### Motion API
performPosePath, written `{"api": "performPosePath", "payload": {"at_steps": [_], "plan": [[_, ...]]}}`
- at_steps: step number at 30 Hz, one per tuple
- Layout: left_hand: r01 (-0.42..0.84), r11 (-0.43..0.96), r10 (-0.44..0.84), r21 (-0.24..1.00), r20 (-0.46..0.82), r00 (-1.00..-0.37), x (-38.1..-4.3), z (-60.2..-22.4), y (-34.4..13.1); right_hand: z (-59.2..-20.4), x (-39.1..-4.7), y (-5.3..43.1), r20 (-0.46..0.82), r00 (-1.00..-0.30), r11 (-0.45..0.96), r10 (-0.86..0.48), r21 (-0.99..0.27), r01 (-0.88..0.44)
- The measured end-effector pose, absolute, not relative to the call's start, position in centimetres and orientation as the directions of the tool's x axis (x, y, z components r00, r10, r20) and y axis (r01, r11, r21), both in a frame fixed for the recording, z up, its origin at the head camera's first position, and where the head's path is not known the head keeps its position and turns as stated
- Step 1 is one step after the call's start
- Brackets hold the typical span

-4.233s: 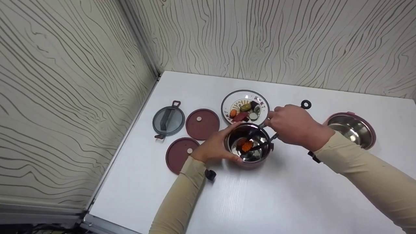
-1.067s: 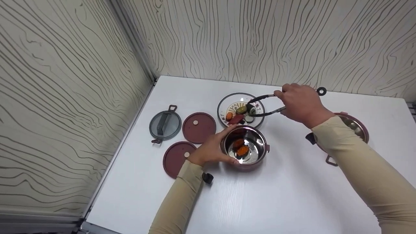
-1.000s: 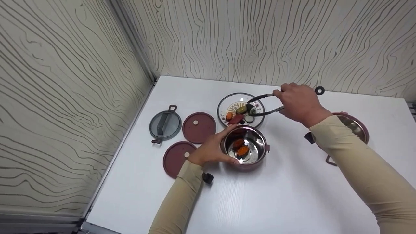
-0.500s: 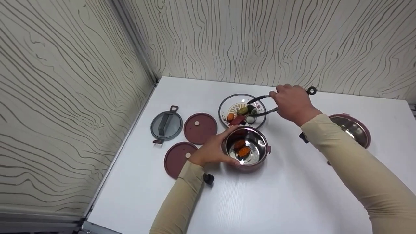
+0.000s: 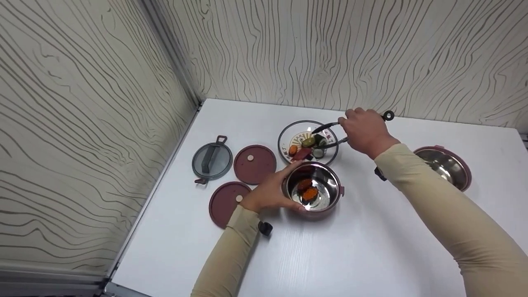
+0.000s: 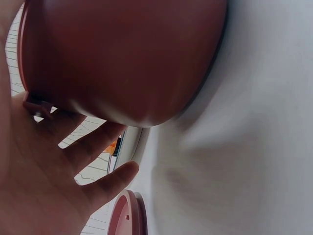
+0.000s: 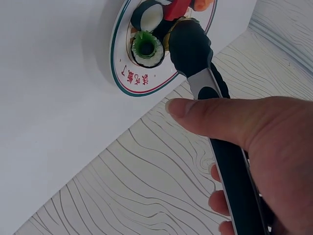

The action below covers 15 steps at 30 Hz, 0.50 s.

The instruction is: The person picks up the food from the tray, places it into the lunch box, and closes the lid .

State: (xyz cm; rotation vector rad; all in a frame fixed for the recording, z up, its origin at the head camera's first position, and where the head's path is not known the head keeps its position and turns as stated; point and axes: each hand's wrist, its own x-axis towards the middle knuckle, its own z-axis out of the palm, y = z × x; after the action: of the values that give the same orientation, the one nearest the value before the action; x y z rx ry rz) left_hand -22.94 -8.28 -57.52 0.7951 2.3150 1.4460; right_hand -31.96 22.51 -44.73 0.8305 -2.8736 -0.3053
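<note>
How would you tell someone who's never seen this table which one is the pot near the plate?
On the white table, look toward the back edge for the round, patterned plate. Just in front of it stands a dark red pot with a shiny steel inside. Unlike the other steel-lined vessel further right, it has a bright orange piece visible inside.

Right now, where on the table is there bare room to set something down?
Widest: the front of the table, between the pot, left sleeve and right sleeve. A smaller patch: behind the farther red lid, left of the plate. Crowded: around pot and plate, with tongs over the plate.
</note>
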Motion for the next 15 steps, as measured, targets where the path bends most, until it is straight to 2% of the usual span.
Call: {"api": "performPosePath", "payload": {"at_steps": [15], "plan": [[0.307,0.390,0.590,0.868,0.020,-0.807,-22.93,-57.20,-8.49,-45.09,-32.95,21.66,0.047,-0.839,0.823,-0.542,0.235,-0.518]]}}
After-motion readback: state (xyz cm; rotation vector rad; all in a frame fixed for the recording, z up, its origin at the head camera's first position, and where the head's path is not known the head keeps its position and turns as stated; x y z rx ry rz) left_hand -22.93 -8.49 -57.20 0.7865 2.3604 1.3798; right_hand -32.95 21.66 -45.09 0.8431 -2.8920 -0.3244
